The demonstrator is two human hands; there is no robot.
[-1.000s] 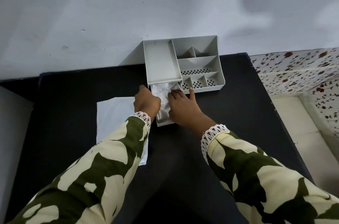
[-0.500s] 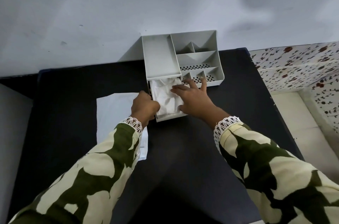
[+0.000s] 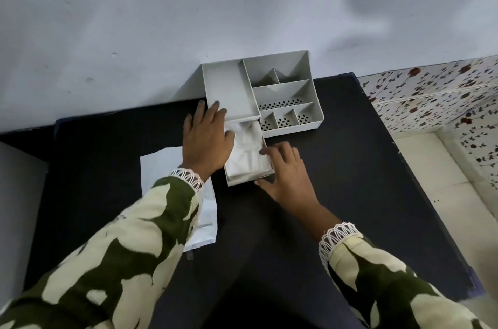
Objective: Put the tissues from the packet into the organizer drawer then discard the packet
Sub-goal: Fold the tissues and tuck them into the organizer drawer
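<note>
Here both hands lie spread: left hand [image 3: 206, 140] on the organizer [image 3: 310, 91]; right hand [image 3: 285, 169] touching the drawer [image 3: 242, 180].

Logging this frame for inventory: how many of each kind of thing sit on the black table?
Organizer: 1
Pulled-out drawer: 1
Tissue pile in the drawer: 1
Flat white packet: 1
Total: 4

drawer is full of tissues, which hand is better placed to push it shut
Right. The right hand sits at the front right corner of the open drawer, thumb against its front face, so it could likely push it in. The left hand lies flat over the organizer edge and tissues, better suited to steadying.
</note>
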